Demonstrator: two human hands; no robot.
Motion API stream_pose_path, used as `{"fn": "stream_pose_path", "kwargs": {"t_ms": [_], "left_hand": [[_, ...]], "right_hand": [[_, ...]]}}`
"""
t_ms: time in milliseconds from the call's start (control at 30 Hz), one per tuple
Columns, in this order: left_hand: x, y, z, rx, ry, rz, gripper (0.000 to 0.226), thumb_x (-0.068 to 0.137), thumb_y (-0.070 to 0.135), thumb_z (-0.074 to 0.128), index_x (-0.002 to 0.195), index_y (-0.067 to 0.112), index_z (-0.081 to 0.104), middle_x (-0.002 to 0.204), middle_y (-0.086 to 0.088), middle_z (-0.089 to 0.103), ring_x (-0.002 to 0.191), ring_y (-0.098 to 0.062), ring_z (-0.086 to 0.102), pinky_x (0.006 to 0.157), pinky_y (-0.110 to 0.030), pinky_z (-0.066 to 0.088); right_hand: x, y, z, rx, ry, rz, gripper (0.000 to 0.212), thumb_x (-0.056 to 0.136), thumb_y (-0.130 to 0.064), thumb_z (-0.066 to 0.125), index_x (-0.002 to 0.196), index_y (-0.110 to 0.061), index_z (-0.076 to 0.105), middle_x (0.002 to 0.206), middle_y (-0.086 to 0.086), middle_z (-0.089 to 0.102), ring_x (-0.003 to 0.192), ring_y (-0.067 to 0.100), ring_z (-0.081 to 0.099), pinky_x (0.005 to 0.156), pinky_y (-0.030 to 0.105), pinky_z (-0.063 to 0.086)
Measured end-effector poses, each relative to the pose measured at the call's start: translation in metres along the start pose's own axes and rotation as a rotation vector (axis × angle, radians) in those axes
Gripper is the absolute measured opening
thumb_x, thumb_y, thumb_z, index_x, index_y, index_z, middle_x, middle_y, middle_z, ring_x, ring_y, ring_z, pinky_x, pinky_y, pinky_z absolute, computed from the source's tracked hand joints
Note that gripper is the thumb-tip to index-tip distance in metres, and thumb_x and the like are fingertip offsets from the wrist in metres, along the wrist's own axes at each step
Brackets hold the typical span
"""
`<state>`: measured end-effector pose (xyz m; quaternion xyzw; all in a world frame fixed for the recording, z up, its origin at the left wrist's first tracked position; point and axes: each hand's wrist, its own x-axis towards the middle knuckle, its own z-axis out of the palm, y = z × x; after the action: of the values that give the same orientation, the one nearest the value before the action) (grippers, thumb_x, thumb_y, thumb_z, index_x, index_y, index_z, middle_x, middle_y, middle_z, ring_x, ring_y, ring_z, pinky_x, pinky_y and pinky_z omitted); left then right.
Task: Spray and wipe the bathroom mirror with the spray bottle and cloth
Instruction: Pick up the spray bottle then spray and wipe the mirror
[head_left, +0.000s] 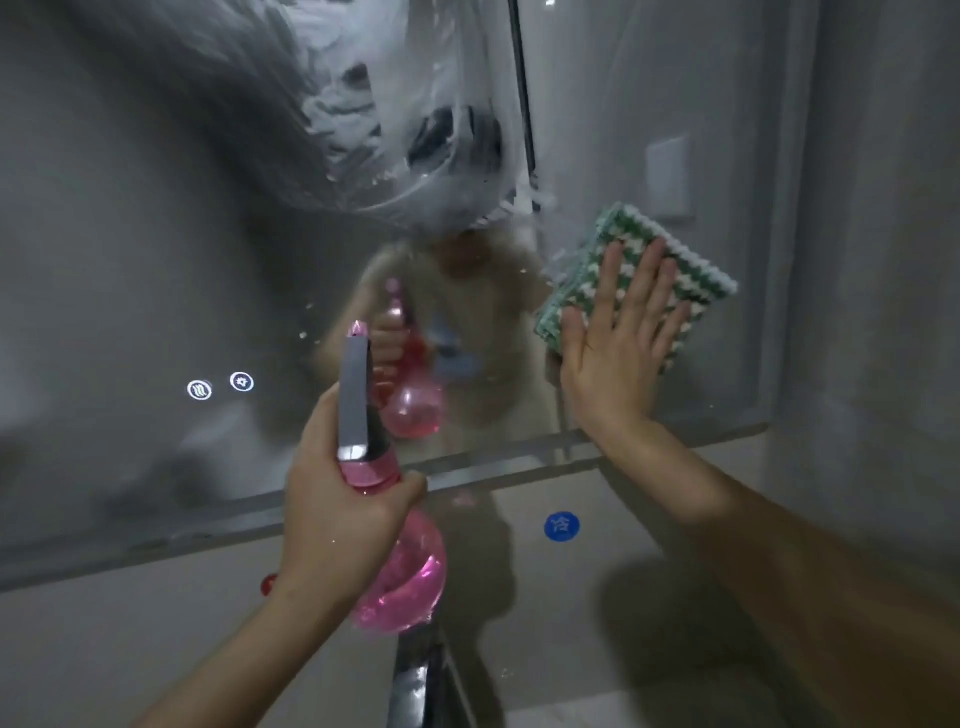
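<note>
The mirror (156, 260) shows foam smears at twelve o'clock – wiping looks partly done, most glass left. The right hand (618, 332) presses the cloth (691, 270) flat-fingered near the three o'clock edge; open glass lies toward nine. The left hand (337, 509) grips the spray bottle (400, 571) – at six

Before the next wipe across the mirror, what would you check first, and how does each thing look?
1. Green-and-white cloth flat under the right hand: ok.
2. Cloth on the glass of the mirror: ok.
3. Pink spray bottle gripped firmly in the left hand: ok.
4. Liquid left in the bottle: ok.
5. Streaky smears higher up cleared: not ok.
6. Nozzle aimed at the smears: cannot tell.
</note>
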<state>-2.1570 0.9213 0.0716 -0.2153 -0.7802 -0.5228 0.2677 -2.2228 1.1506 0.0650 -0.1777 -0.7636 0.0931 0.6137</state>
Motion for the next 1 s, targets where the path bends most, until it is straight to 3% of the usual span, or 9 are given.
{"fn": "stream_pose_path", "kwargs": {"t_ms": [200,400,467,567,633,733,900,1000], "left_hand": [[0.035,0.01,-0.046,-0.055,0.047,0.081,0.032,0.061,0.001,0.075,0.086,0.001,0.056,0.063,0.002,0.055,0.049,0.001,0.054,0.045,-0.007,0.04],[0.058,-0.003,-0.096,-0.159,0.105,0.083,0.026,0.052,0.015,0.062,0.074,0.006,0.052,0.06,0.002,0.051,0.047,-0.003,0.046,0.045,-0.012,0.039],[0.063,-0.017,-0.113,-0.153,0.135,0.072,0.036,0.05,0.021,0.064,0.079,0.001,0.054,0.061,-0.002,0.053,0.05,-0.007,0.047,0.046,-0.014,0.04],[0.069,-0.033,-0.133,-0.148,0.168,0.066,0.062,0.045,0.026,0.072,0.101,0.0,0.059,0.067,-0.001,0.059,0.054,-0.01,0.052,0.053,-0.022,0.046],[0.07,-0.037,-0.142,-0.159,0.19,0.033,0.056,0.047,0.016,0.073,0.1,0.005,0.06,0.066,0.003,0.06,0.055,-0.01,0.054,0.06,-0.029,0.048],[0.07,-0.032,-0.146,-0.184,0.198,-0.008,0.032,0.046,0.016,0.065,0.077,0.019,0.058,0.059,0.012,0.064,0.053,-0.002,0.055,0.06,-0.031,0.046],[0.064,-0.022,-0.138,-0.145,0.194,0.027,0.036,0.055,0.005,0.078,0.072,0.024,0.054,0.059,0.009,0.061,0.048,0.006,0.052,0.052,-0.019,0.043],[0.058,-0.018,-0.127,-0.096,0.206,0.036,0.037,0.052,0.006,0.074,0.085,0.014,0.059,0.066,0.002,0.055,0.047,0.003,0.05,0.045,-0.009,0.039]], "right_hand": [[0.039,-0.072,-0.006,0.012,0.001,-0.244,0.061,0.098,-0.045,0.023,0.15,-0.013,0.019,0.155,0.021,0.014,0.143,0.035,0.009,0.112,0.042,-0.013],[0.059,-0.159,0.0,-0.014,0.033,-0.475,0.059,0.098,-0.042,0.03,0.15,-0.015,0.02,0.155,0.019,0.019,0.143,0.033,0.014,0.114,0.046,-0.007],[0.054,-0.19,0.006,-0.026,0.049,-0.52,0.058,0.097,-0.041,0.03,0.149,-0.017,0.023,0.154,0.018,0.022,0.143,0.032,0.018,0.114,0.046,-0.004],[0.036,-0.235,0.015,-0.065,0.056,-0.619,0.057,0.094,-0.042,0.032,0.147,-0.02,0.03,0.153,0.014,0.027,0.142,0.028,0.023,0.115,0.048,0.004],[0.027,-0.253,0.018,-0.061,0.06,-0.67,0.056,0.094,-0.043,0.035,0.145,-0.021,0.035,0.152,0.012,0.031,0.142,0.026,0.026,0.115,0.047,0.009],[0.032,-0.246,0.018,-0.044,0.092,-0.742,0.052,0.095,-0.043,0.037,0.143,-0.023,0.039,0.15,0.009,0.035,0.141,0.023,0.029,0.115,0.045,0.012],[0.053,-0.214,0.016,-0.041,0.112,-0.901,0.05,0.096,-0.043,0.039,0.144,-0.027,0.039,0.15,0.005,0.036,0.14,0.019,0.031,0.115,0.043,0.018],[0.061,-0.194,0.013,-0.041,0.122,-0.916,0.051,0.096,-0.043,0.041,0.144,-0.027,0.039,0.15,0.004,0.036,0.14,0.019,0.032,0.115,0.042,0.017]]}}
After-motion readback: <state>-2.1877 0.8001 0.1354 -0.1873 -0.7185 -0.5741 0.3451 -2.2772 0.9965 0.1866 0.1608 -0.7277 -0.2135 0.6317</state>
